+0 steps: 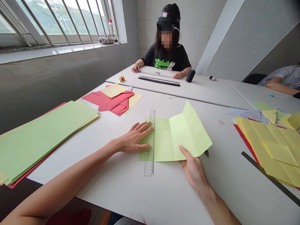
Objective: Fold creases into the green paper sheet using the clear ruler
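Observation:
A light green sheet of paper (164, 139) with several creases lies in front of me, its right part lifted off the table. Across its left part rests a clear plastic ruler (149, 164), nearly upright in the view. My left hand (133, 138) is spread flat, fingertips pressing on the ruler and the paper beside it. My right hand (193, 172) pinches the lower edge of the raised part, thumb on top and the other fingers hidden beneath. A dark tip of some small tool (206, 153) pokes out behind the paper's right corner.
Long green sheets (51, 134) are stacked at left; red folded papers (107, 100) lie behind. Yellow creased sheets (278, 147) and a black strip (269, 178) are at right. Across the table a person (172, 53) sits near black strips (159, 82) and a thread spool (190, 76).

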Action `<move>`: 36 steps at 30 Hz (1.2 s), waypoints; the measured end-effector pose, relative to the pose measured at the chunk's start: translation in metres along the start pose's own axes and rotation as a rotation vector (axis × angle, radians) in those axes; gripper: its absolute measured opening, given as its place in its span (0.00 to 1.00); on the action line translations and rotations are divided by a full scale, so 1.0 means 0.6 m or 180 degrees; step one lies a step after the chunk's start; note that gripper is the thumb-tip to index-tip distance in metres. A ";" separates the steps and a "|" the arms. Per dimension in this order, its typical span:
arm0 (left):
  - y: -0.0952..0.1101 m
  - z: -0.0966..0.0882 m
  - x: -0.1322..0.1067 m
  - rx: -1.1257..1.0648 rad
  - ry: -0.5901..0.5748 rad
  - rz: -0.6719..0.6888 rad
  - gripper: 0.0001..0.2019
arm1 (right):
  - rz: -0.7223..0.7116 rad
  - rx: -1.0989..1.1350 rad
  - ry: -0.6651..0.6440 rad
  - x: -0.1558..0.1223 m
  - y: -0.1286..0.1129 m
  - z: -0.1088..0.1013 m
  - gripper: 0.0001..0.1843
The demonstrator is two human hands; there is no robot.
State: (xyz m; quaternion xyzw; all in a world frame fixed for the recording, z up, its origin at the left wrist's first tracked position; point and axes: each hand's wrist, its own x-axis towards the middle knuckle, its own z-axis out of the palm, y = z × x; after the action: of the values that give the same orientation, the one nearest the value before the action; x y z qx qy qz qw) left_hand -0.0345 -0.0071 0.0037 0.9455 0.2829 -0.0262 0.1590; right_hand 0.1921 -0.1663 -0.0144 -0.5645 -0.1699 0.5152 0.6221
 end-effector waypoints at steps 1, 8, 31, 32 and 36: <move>0.000 0.000 0.000 -0.0002 0.0000 -0.0003 0.41 | 0.0005 -0.0006 0.0000 0.001 0.000 0.000 0.44; 0.001 -0.002 0.000 -0.0014 -0.0058 -0.0038 0.42 | 0.0012 0.0072 0.0005 0.003 0.001 0.001 0.43; 0.004 -0.005 0.000 -0.0018 -0.0055 -0.0047 0.41 | 0.0052 -0.0010 -0.0012 0.005 0.003 -0.004 0.41; 0.005 -0.006 0.000 -0.0021 -0.0049 -0.0043 0.41 | 0.0044 -0.0019 -0.0023 0.005 0.004 -0.005 0.41; 0.005 -0.007 0.000 -0.0009 -0.0062 -0.0060 0.41 | 0.0017 -0.0047 -0.0046 0.007 0.007 -0.007 0.41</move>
State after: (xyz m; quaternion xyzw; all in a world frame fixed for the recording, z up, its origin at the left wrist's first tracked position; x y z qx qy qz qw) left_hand -0.0331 -0.0083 0.0085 0.9423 0.2903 -0.0365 0.1629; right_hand 0.1955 -0.1657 -0.0208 -0.5658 -0.1767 0.5197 0.6153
